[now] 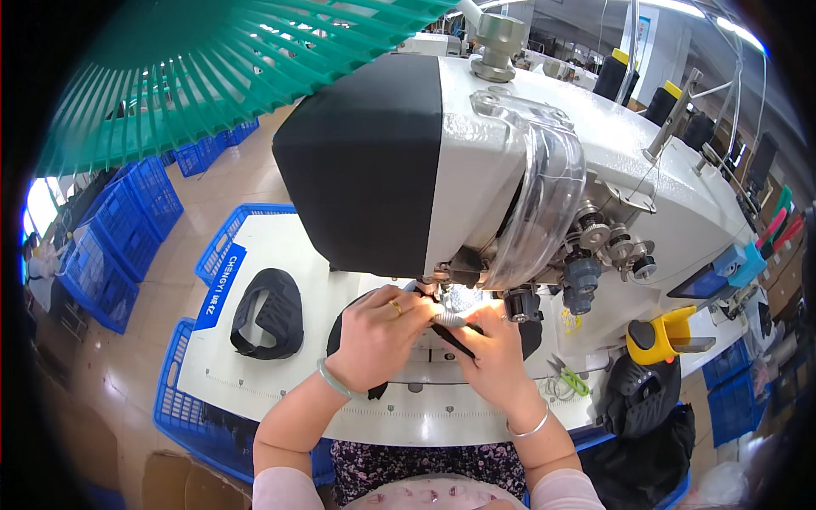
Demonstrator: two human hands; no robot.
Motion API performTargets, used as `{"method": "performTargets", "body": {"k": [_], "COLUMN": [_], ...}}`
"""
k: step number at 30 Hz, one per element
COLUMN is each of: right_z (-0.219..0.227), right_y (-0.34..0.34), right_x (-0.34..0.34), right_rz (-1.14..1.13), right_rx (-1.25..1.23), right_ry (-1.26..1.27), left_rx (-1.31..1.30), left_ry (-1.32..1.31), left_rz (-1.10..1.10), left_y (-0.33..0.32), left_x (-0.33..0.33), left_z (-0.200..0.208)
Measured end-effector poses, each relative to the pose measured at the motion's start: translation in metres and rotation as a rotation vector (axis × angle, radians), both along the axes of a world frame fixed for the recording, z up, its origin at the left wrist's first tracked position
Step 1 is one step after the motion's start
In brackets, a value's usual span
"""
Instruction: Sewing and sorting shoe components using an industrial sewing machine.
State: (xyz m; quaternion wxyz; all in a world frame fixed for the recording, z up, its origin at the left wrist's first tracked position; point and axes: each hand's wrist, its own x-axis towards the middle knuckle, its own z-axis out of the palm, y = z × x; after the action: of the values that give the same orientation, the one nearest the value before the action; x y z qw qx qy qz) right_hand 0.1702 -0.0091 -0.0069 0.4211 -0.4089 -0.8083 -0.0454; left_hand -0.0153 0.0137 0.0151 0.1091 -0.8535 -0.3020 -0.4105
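Note:
Both of my hands are at the needle area of a white sewing machine [472, 153] with a black end cover. My left hand [382, 327] has its fingers bent and pressed down on a black shoe upper [336, 334]. My right hand [493, 353] pinches the near edge of the same piece, whose dark sides show beyond both hands. A grey ribbed strip [449, 320] shows between my fingertips under the machine's lamp. My fingers hide the exact stitching point. To the left, a second black shoe upper [270, 316] lies apart on the white table [246, 387].
Green-handled thread snips [575, 381] lie right of my right hand. Beyond them are a yellow and black holder [663, 336] and more black uppers [642, 395]. A green fan guard [170, 85] looms upper left. A blue crate [178, 408] sits under the table's left edge.

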Motion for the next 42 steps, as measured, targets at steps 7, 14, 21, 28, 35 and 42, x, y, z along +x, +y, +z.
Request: {"method": "performTargets", "body": {"k": [7,14,21,28,35,42], "right_z": [0.000,-0.001,-0.002,-0.001,-0.010,-0.012], "right_y": [-0.002,0.001,0.007,0.003,-0.001,0.000], "right_x": [0.004,-0.001,0.001,0.011,0.015,0.015], "right_rz": [0.012,0.003,0.106,0.092,0.041,0.026], "right_rx": [0.004,0.063,0.026,0.042,-0.009,0.043], "right_ry": [-0.049,0.020,0.033,-0.069,-0.144,-0.156], "left_rx": [0.018,0.015,-0.328,0.041,0.046,0.051], "left_ry": [0.061,0.004,-0.350,0.025,0.019,0.008], "left_rz": [-0.009,0.006,0.049,-0.064,-0.067,-0.031], "left_y": [-0.001,-0.005,0.008,0.009,0.005,0.003], "left_x": [0.000,0.007,0.011,-0.007,-0.005,0.000], "left_z": [-0.001,0.000,-0.005,-0.004,-0.005,-0.003]}}
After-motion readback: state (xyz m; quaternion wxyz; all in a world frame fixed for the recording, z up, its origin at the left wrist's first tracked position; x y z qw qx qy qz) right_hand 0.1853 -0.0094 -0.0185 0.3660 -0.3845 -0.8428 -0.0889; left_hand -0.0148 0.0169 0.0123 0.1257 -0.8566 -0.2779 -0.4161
